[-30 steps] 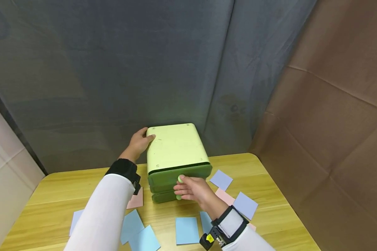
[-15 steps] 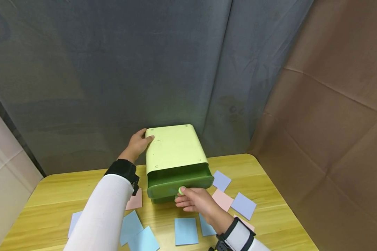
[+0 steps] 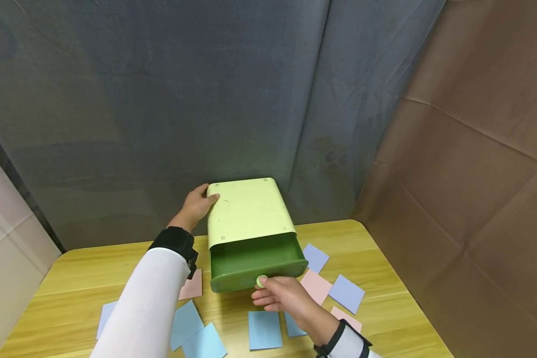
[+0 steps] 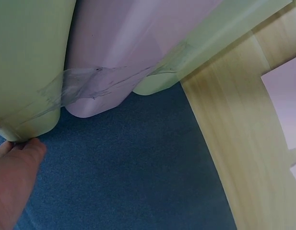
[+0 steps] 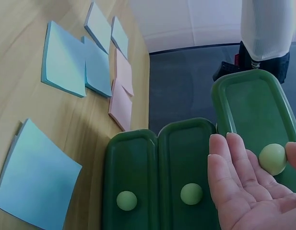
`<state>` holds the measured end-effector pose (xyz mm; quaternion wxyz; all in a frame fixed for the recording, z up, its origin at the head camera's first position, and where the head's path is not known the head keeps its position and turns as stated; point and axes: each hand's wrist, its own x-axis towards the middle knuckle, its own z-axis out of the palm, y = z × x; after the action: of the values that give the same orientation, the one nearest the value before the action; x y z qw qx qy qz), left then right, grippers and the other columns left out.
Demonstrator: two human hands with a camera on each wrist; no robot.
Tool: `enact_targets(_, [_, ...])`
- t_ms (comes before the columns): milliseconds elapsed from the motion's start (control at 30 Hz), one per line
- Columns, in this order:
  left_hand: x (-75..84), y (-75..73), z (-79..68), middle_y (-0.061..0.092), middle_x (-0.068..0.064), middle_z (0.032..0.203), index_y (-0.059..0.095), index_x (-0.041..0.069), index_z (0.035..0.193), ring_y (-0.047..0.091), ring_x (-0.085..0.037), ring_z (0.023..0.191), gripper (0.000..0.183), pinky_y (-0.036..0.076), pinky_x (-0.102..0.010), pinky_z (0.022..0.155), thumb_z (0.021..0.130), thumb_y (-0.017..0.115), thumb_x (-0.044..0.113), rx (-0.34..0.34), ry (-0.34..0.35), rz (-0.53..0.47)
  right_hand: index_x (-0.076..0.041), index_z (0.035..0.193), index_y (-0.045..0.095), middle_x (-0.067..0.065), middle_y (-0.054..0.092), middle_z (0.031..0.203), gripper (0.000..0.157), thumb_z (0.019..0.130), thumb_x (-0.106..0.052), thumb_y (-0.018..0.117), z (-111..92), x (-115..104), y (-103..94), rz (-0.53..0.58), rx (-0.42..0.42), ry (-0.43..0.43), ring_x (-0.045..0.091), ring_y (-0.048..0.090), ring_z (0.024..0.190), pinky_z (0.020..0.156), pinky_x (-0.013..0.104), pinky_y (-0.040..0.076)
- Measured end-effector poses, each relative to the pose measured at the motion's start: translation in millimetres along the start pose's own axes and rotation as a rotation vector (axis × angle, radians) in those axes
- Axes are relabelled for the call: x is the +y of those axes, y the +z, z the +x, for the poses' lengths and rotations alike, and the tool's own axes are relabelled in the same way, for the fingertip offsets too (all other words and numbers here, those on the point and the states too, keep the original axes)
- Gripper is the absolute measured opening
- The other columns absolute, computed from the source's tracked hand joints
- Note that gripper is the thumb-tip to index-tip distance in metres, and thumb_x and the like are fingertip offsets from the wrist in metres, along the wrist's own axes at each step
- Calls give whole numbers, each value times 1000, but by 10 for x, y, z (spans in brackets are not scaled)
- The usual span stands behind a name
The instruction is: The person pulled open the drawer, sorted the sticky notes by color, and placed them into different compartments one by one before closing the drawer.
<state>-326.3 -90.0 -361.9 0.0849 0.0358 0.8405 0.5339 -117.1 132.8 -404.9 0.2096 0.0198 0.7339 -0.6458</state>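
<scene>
A small drawer cabinet (image 3: 248,209) with a pale yellow-green top stands at the table's back. My left hand (image 3: 197,205) grips its rear left corner, thumb over the top. In the left wrist view, the fingertips (image 4: 35,146) reach the back edge, and clear tape (image 4: 85,86) crosses the green and pink sections. The top green drawer (image 3: 257,258) is pulled well out, and its visible inside is bare. My right hand (image 3: 288,296) pinches its round light-green knob (image 3: 261,281) between thumb and index, other fingers extended. Below, two closed drawer fronts (image 5: 131,167) show in the right wrist view.
Blue sticky-note pads (image 3: 265,330) lie on the wooden table (image 3: 371,328) before the cabinet. Lilac pads (image 3: 346,293) and pink pads (image 3: 316,286) are scattered to the right, with another pink pad (image 3: 192,286) near the left forearm. A grey cloth (image 3: 161,99) hangs behind.
The top drawer has slid out toward me from nearly closed, my right hand moving back with its knob. The left hand keeps its grip on the cabinet.
</scene>
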Motion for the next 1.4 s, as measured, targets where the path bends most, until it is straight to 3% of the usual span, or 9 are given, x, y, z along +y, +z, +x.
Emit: enact_targets(1400, [-24,-101,11,18,-20,158,11,3,154,21,-36,144,65,25,-47,116,103,44,24,-8,-15,38,8,107,67,18,71,102,49,99,-38,51,-108,144,105,-2,-28,-19,23,70,93,78,34,57])
